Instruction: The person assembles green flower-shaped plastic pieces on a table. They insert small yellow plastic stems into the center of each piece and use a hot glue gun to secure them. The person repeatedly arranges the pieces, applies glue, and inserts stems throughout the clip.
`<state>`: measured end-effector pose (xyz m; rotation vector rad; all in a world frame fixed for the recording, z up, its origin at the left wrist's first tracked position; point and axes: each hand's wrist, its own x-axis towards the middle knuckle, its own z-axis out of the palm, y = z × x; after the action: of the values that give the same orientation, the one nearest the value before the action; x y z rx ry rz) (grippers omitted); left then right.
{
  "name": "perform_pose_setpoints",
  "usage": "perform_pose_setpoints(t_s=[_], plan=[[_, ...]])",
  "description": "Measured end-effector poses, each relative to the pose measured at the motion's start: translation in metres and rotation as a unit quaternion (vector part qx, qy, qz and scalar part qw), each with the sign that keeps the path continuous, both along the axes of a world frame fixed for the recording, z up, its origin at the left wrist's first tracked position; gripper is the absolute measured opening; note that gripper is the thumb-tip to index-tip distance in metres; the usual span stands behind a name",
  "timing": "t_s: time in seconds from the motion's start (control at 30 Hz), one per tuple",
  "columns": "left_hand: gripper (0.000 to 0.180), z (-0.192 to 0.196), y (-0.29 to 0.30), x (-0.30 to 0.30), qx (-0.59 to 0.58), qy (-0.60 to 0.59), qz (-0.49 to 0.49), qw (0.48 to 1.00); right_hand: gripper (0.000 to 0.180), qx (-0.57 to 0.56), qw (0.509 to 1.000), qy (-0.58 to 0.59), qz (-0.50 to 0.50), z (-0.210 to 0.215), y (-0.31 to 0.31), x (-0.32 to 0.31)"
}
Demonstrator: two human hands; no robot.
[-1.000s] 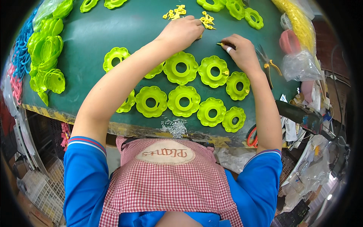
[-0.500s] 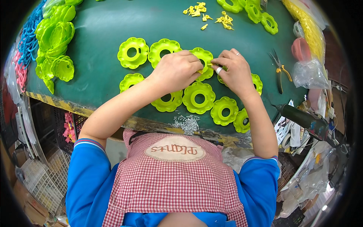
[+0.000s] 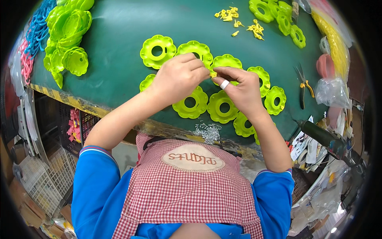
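Observation:
My left hand (image 3: 180,76) and my right hand (image 3: 242,89) meet fingertip to fingertip over the scalloped lime-green plastic rings. Both are closed in a pinch. A bit of yellow plastic shows at their tips, seemingly a small yellow plastic piece mostly hidden by the fingers. Just behind the fingertips lies one green ring (image 3: 227,59), partly covered by my right hand. Other rings lie around in rough rows: one ring (image 3: 148,51) at the far left, one (image 3: 213,113) nearer me, and one (image 3: 283,95) right of my right hand.
Small yellow pieces (image 3: 227,15) lie in loose heaps at the back. Silver pins or rivets (image 3: 207,133) are piled by the near edge. Pliers (image 3: 302,85) and a dark powered driver (image 3: 322,133) are at right. Stacked green flower-shaped parts (image 3: 69,36) stand left, beside blue strands (image 3: 39,28).
My fingertips have come together from slightly apart. The view has shifted, so the table things appear further right; both hands now sit a little further left over the rings.

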<state>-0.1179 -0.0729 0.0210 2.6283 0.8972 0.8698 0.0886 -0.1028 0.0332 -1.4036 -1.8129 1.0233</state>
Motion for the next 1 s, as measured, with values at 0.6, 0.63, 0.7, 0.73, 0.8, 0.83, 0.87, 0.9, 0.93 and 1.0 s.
perform_pose_setpoints(t_s=[0.6,0.63,0.7,0.73,0.8,0.83,0.87,0.9,0.93,1.0], plan=[[0.024,-0.001,0.026,-0.003,0.039,0.052,0.04,0.997,0.016,0.113,0.982,-0.124,-0.092,-0.013,0.073,0.026],[0.024,0.001,0.036,0.003,0.038,0.028,0.054,0.997,0.017,0.106,0.972,-0.158,-0.141,-0.014,0.082,0.031],[0.021,0.003,0.063,0.02,0.011,0.079,0.111,0.991,0.021,0.053,0.945,-0.276,-0.168,-0.017,0.095,0.029],[0.018,0.002,0.083,0.03,-0.014,0.153,0.158,0.975,0.023,0.057,0.934,-0.311,-0.165,-0.022,0.101,0.027],[0.012,-0.024,0.125,0.043,0.003,0.111,0.199,0.974,0.021,0.064,0.936,-0.312,-0.15,-0.027,0.11,0.017],[0.011,-0.032,0.139,0.05,-0.005,0.107,0.194,0.975,0.02,0.099,0.939,-0.307,-0.121,-0.03,0.111,0.018],[0.011,-0.038,0.149,0.056,-0.014,0.103,0.189,0.976,0.019,0.132,0.94,-0.302,-0.092,-0.033,0.111,0.021],[0.01,-0.039,0.153,0.06,-0.023,0.1,0.18,0.978,0.018,0.163,0.939,-0.297,-0.066,-0.035,0.11,0.027],[0.01,-0.04,0.154,0.06,-0.021,0.138,0.178,0.974,0.016,0.18,0.936,-0.3,-0.038,-0.034,0.108,0.032],[0.01,-0.04,0.154,0.059,-0.018,0.217,0.172,0.961,0.015,0.161,0.956,-0.239,-0.062,-0.031,0.101,0.036]])
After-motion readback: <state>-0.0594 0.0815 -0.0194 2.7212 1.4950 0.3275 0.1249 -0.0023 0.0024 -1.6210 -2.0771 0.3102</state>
